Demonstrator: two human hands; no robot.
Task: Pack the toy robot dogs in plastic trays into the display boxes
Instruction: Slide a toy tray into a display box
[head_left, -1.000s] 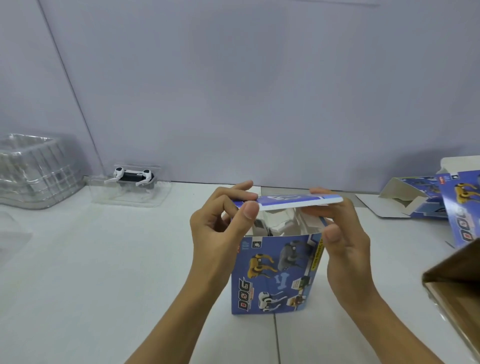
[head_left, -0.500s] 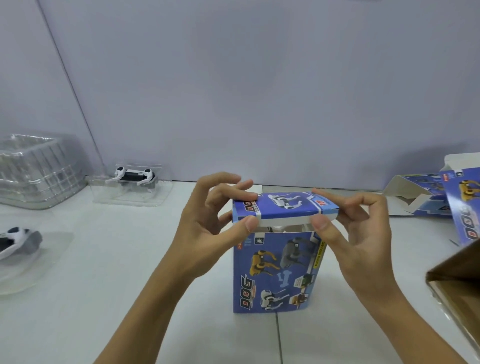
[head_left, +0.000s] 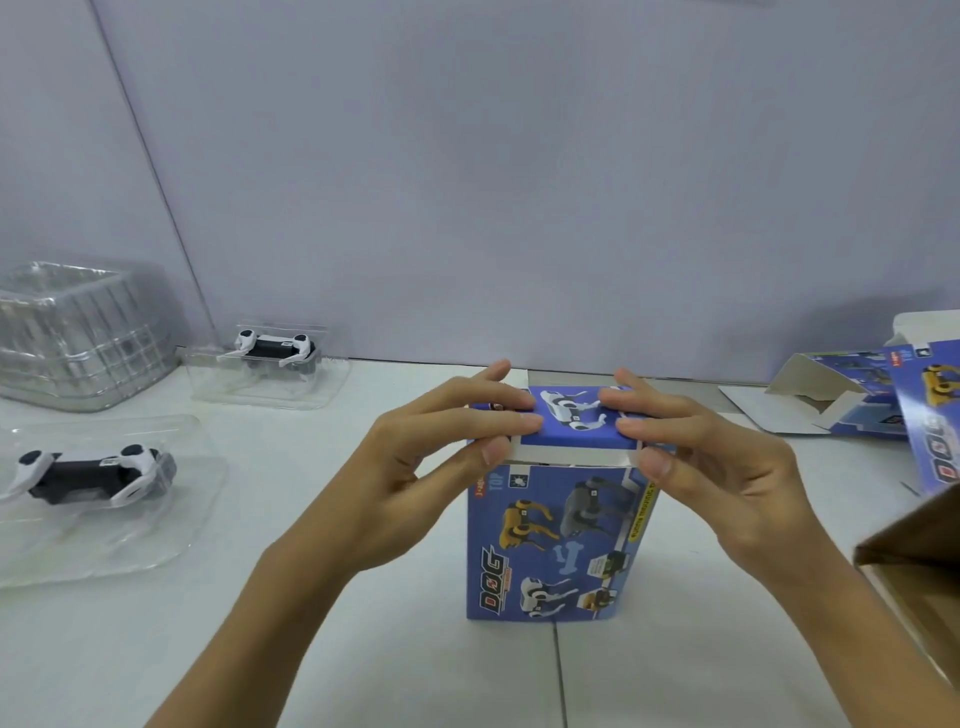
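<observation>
Display box (head_left: 561, 540) upright; L hand (head_left: 415, 457) & R hand (head_left: 711, 457) fingers pinch top flap (head_left: 571, 421), thumbs underneath.

Two bare forearms came into view from the bottom edge — no sleeves, no watch, no bracelet on either. The left hand (head_left: 415, 467) and the right hand (head_left: 722, 462) wore no gloves and no rings — the fingernails were short and unpainted.

A plain pale lilac wall (head_left: 519, 182) fills the far side, meeting another wall at a left corner. A white table (head_left: 363, 649) spreads below, evenly lit.
</observation>
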